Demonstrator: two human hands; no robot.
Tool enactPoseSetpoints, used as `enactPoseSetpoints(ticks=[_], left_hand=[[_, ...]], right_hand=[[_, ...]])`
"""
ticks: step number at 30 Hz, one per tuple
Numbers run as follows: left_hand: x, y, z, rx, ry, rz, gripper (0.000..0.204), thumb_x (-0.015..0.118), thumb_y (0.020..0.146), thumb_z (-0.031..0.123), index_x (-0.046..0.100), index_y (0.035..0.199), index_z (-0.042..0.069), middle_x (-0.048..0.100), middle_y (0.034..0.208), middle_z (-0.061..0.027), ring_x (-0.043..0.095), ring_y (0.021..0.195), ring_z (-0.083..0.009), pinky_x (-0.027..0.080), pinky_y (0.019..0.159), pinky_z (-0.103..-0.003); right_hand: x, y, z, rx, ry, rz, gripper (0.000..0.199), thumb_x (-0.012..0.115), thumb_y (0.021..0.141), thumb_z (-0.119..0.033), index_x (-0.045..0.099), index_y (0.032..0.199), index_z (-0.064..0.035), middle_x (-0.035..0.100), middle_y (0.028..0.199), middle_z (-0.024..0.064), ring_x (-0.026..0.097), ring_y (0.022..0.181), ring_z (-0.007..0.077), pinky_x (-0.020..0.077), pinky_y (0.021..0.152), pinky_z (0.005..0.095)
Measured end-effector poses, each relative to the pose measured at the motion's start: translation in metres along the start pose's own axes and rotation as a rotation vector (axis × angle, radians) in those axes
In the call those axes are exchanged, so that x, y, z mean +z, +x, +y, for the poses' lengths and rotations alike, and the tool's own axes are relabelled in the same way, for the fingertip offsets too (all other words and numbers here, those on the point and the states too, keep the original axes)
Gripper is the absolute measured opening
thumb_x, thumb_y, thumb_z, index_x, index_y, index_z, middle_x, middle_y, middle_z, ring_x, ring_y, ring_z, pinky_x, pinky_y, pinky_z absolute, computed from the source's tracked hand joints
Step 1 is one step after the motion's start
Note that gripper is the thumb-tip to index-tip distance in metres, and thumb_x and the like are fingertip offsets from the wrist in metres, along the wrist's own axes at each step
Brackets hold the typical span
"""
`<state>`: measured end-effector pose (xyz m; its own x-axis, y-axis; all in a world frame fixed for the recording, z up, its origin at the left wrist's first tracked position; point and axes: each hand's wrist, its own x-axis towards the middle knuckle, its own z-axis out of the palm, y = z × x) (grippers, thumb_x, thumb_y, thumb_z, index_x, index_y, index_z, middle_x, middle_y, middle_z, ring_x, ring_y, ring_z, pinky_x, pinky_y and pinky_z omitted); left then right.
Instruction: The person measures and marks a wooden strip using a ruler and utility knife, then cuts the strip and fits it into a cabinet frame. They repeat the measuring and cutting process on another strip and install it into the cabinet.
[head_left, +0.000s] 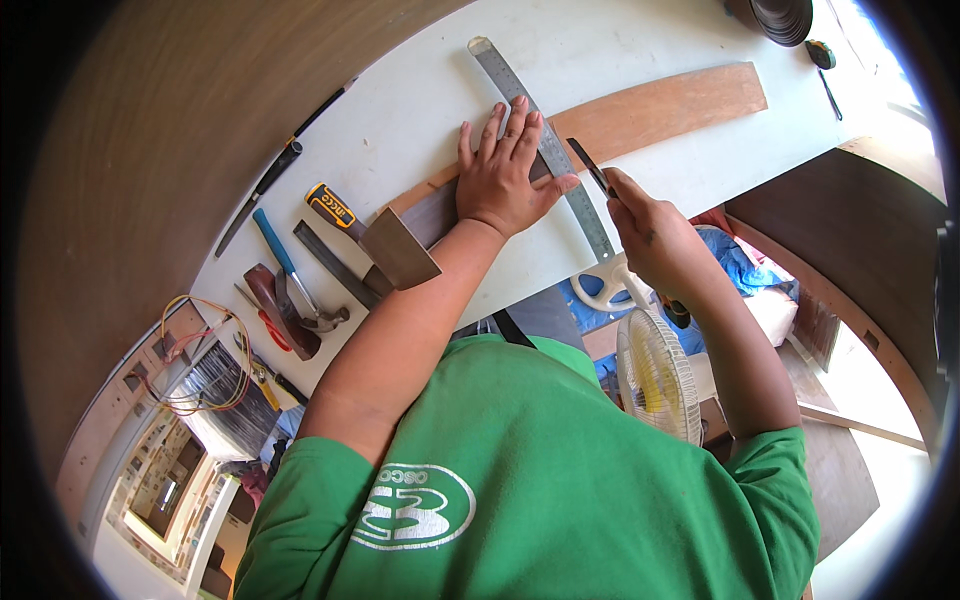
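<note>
My left hand [505,178] lies flat with spread fingers, pressing a steel ruler [500,75] and a dark brown strip [432,215] beneath it. The ruler sits crosswise over a long light-brown wooden strip [670,110] on the white table [410,110]. Just right of the ruler, my right hand [650,228] is wrapped around a knife with a narrow dark blade [588,160]. Its blade tip is at the wooden strip near the ruler's edge; whether it touches is unclear. By my left forearm lies a scraper [402,250] with a yellow and black handle.
Left on the table are a blue-handled hammer [275,245], a flat dark bar [335,258], a reddish-brown wooden tool [282,312] and a long black-handled tool [265,180]. A tape measure [820,54] and a dark roll [782,18] lie far right. A fan [655,375] stands below the table edge.
</note>
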<state>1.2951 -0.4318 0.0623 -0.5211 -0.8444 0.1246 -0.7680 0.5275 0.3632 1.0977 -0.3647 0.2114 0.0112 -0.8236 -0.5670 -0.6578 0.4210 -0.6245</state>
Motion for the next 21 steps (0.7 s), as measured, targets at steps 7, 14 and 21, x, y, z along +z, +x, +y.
enactPoseSetpoints(ticks=[7, 14, 21], left_hand=[[-0.001, 0.000, 0.000, -0.014, -0.039, -0.033, 0.098, 0.050, 0.089, 0.083, 0.049, 0.155, 0.011, 0.037, 0.169, -0.0116, 0.035, 0.153, -0.0354, 0.012, 0.125, -0.065], [-0.002, 0.000, 0.001, -0.014, -0.043, -0.026, 0.099, 0.048, 0.088, 0.085, 0.049, 0.155, 0.011, 0.037, 0.169, -0.0114, 0.035, 0.153, -0.0350, 0.012, 0.125, -0.065], [-0.002, 0.001, 0.001, -0.020, -0.038, -0.029, 0.100, 0.047, 0.088, 0.085, 0.050, 0.155, 0.011, 0.038, 0.168, -0.0111, 0.035, 0.153, -0.0341, 0.012, 0.125, -0.064]], right_hand=[[0.008, 0.009, 0.010, -0.061, -0.015, 0.015, 0.036, 0.050, 0.109, -0.018, 0.053, 0.142, -0.0042, 0.072, 0.094, 0.0313, 0.072, 0.086, 0.0474, 0.0558, 0.079, 0.0522], [0.009, 0.012, 0.006, -0.048, -0.025, 0.007, 0.035, 0.049, 0.109, -0.018, 0.053, 0.141, -0.0039, 0.072, 0.093, 0.0303, 0.073, 0.086, 0.0464, 0.0562, 0.079, 0.0516], [0.008, 0.013, 0.007, -0.039, -0.022, -0.019, 0.034, 0.049, 0.109, -0.018, 0.053, 0.140, -0.0044, 0.072, 0.092, 0.0304, 0.072, 0.086, 0.0469, 0.0559, 0.078, 0.0522]])
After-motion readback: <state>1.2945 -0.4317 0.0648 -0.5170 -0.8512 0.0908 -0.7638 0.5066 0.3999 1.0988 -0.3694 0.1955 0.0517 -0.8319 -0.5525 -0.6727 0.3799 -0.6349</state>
